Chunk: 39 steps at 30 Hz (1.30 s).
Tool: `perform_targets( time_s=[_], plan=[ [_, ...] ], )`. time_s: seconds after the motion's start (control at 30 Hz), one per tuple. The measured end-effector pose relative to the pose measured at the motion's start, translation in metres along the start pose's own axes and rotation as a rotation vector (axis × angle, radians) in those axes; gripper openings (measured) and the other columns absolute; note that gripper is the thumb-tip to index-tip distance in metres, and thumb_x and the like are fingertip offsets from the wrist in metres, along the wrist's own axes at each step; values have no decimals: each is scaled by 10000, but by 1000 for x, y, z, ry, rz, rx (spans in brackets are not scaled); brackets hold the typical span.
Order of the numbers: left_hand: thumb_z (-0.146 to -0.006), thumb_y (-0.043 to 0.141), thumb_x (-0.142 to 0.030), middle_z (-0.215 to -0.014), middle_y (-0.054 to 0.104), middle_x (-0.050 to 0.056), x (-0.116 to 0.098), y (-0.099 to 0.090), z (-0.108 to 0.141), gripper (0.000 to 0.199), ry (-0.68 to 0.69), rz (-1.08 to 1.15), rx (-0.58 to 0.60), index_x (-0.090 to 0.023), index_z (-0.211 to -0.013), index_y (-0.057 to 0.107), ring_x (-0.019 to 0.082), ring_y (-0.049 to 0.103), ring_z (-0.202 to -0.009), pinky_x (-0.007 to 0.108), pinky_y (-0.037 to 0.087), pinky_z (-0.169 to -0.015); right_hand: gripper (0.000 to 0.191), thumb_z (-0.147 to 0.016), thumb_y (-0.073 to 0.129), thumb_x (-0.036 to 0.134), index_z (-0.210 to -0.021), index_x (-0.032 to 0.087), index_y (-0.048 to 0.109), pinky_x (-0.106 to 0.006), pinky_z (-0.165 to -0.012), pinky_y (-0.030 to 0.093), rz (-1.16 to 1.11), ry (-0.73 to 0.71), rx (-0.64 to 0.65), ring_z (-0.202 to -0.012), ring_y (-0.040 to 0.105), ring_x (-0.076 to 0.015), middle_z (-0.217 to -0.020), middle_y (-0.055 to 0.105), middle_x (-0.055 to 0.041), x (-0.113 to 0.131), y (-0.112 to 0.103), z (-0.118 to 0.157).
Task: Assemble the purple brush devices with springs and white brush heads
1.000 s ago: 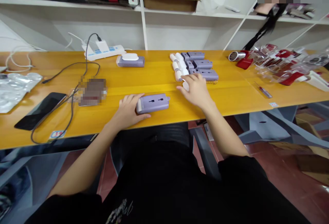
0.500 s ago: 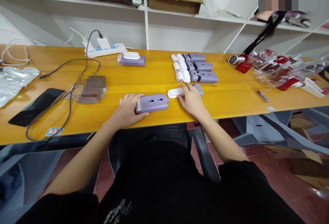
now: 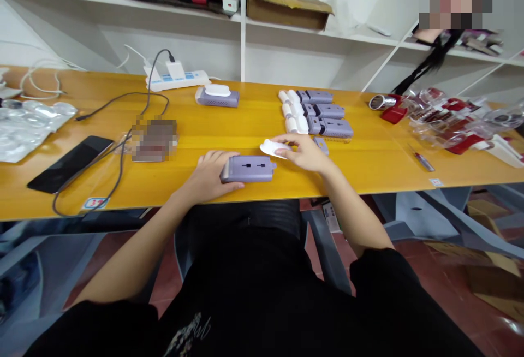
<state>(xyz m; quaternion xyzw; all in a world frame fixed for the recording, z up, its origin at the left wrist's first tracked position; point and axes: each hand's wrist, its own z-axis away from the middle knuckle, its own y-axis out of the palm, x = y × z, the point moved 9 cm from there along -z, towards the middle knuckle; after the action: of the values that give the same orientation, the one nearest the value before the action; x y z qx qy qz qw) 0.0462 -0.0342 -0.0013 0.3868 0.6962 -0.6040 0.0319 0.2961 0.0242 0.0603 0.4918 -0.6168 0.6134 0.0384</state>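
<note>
Near the front edge of the yellow table (image 3: 360, 177), my left hand (image 3: 208, 177) is wrapped round the left end of a purple device (image 3: 251, 169) with two dark slots. My right hand (image 3: 301, 152) grips a white oval piece (image 3: 271, 148), tilted, just above and right of the device. Close behind my right hand lies a small purple part (image 3: 321, 145). Further back, several purple devices (image 3: 335, 127) lie in rows with white pieces (image 3: 302, 124) at their left. Another purple device (image 3: 223, 99) carries a white oval piece (image 3: 216, 90) on top.
On the left are a black phone (image 3: 69, 164), a dark cable (image 3: 118, 179), a blurred-out item (image 3: 153, 140), plastic bags (image 3: 35, 128) and a power strip (image 3: 180, 79). At right lie a small screwdriver (image 3: 423, 161), a metal grater drum (image 3: 380, 101) and red and clear parts. A person's head shows behind.
My right hand has lifted and tilted the white oval piece, bringing it nearer the device in my left hand. The whole view has shifted slightly.
</note>
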Motion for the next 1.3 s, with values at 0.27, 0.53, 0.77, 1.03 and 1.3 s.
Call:
perform_targets(
  time_s=[0.27, 0.53, 0.77, 1.03, 1.3],
  plan=[
    [-928, 851, -650, -1555, 692, 160, 2, 2, 0, 818, 17, -2, -17, -281, -1609, 587, 458, 580, -1440, 657, 451, -1225, 426, -1084, 728, 264, -1500, 266, 820, -504, -1165, 574, 90, -161, 159, -1232, 782, -317, -1353, 856, -104, 66, 43, 0],
    [-923, 848, -644, -1543, 697, 169, 3, 3, -1, 818, 24, 0, -24, -271, -1601, 582, 457, 582, -1431, 669, 450, -1224, 518, -1066, 732, 202, -1577, 283, 756, -595, -1237, 541, 166, -194, 182, -1373, 716, -360, -1462, 810, -122, 66, 52, -6],
    [-912, 863, -624, -1549, 695, 155, 3, 1, 0, 804, 21, 10, -39, -294, -1592, 590, 447, 588, -1440, 659, 449, -1234, 501, -1103, 697, 264, -1604, 262, 724, -619, -1252, 530, 100, -214, 106, -1430, 682, -364, -1555, 777, -127, 61, 54, 0],
    [-893, 881, -624, -1547, 696, 163, 4, 2, -1, 841, 10, 15, -28, -284, -1605, 589, 457, 586, -1449, 663, 450, -1240, 485, -1124, 667, 290, -1607, 285, 714, -608, -1248, 533, 77, -232, 94, -1381, 694, -349, -1539, 788, -101, 61, 61, -1],
    [-927, 871, -605, -1561, 678, 153, 1, 0, 0, 791, 20, 17, -20, -306, -1603, 591, 450, 596, -1455, 659, 471, -1235, 538, -1123, 702, 426, -1649, 317, 673, -617, -1320, 493, 84, -212, -3, -1496, 651, -355, -1609, 732, -101, 61, 44, 8]
  ],
)
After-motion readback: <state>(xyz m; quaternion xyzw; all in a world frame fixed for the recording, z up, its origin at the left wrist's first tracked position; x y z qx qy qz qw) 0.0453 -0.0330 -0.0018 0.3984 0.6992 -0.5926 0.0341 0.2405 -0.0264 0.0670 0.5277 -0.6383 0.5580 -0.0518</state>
